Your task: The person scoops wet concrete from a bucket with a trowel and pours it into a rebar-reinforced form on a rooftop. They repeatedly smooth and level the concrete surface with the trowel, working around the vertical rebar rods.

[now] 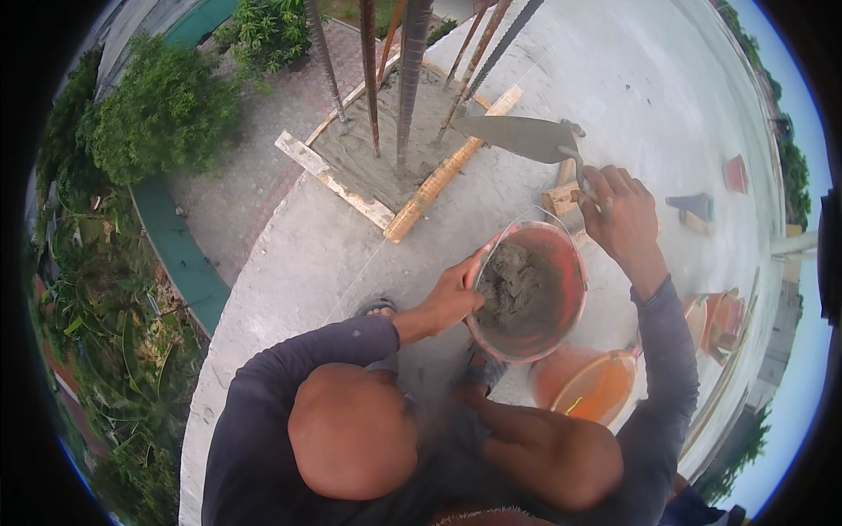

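Observation:
My left hand (446,299) grips the rim of a red bucket (571,309), which tilts toward me. Wet grey mortar (516,283) lies in its lower part, and a thin wire handle arches over the mouth. In my right hand (618,214) is the handle of a pointed trowel (526,137). The blade reaches left, over the edge of a wooden form, with little or no mortar visible on it. Inside that form (431,191) is a bed of wet concrete (368,172), roughly smoothed. Several ribbed steel bars (409,85) stand upright out of it.
The concrete slab (283,283) ends at a drop on my left, above paving and shrubs (164,105). Wood blocks (561,199) lie behind the bucket. An orange bucket (592,388) is tipped beside my right leg. More buckets (720,319) and a red pail (736,174) are farther right.

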The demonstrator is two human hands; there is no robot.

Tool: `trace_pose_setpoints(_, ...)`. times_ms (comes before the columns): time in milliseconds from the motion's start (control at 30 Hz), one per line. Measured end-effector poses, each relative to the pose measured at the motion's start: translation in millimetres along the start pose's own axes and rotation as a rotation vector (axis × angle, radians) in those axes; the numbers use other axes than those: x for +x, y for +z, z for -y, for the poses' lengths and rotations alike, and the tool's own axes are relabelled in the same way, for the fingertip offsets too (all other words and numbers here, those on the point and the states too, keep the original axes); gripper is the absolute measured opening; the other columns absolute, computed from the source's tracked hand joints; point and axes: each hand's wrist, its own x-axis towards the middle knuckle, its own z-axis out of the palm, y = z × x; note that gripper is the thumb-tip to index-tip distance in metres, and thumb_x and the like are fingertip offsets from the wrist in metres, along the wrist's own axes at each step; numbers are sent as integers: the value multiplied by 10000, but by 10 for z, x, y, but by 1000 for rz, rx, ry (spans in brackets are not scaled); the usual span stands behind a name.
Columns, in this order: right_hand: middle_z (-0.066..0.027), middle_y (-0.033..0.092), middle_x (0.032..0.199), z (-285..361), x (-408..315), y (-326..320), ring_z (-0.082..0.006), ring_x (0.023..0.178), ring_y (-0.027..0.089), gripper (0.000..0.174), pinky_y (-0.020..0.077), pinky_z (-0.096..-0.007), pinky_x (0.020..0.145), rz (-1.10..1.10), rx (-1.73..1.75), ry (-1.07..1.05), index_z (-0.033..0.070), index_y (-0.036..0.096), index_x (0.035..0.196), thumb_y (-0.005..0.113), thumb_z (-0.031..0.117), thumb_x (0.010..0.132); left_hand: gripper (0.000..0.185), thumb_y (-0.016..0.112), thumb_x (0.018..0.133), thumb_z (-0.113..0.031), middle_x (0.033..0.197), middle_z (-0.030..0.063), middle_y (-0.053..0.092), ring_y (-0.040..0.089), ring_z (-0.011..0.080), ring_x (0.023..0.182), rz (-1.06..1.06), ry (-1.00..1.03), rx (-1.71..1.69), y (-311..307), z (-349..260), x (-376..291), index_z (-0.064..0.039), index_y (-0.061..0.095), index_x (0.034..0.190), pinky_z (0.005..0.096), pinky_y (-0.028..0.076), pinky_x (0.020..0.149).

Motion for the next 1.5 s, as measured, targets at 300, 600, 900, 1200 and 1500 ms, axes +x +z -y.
trace_pose_setpoints(300,-74,676,765,297,-176,121,-174,655,641,375,530,-355,653,840,1019,475,-80,717,1154,585,265,1088,890,640,866,29,1475,132,565,598,228,1305,173,181,241,726,370,693,-87,331,1693,370,555,1005)
trace_pose_setpoints(600,-239,749,895,782,24,985,-393,822,740,301,579,-492,775,799,806,46,-30,764,1116,622,211,1005,399,756,912,-112,1319,158,675,648,364,1248,-188,459,863,-203,518,-64,-47,692,1301,447,587,972)
trace_pose_setpoints(900,-219,755,990,674,54,719,-396,923,750,291,582,-511,836,698,423,-26,88,820,1077,545,124,989,508,778,874,-155,1201,132,736,691,363,1139,-969,495,1235,-1199,412,-422,-119,649,1364,499,504,1004)
trace_pose_setpoints(1200,-239,737,928,890,-74,839,-410,882,738,271,580,-508,834,729,676,112,5,792,1060,596,177,987,437,755,902,-212,1079,131,780,742,353,1014,-850,364,1136,-1163,537,-169,-117,693,1323,482,540,922)
trace_pose_setpoints(1500,-250,716,800,663,162,956,-375,718,731,388,596,-450,740,587,694,-58,-52,763,1118,615,301,1052,464,751,900,-199,1174,123,748,696,353,1106,-835,369,1078,-1090,600,-106,-96,665,1344,500,473,1025)
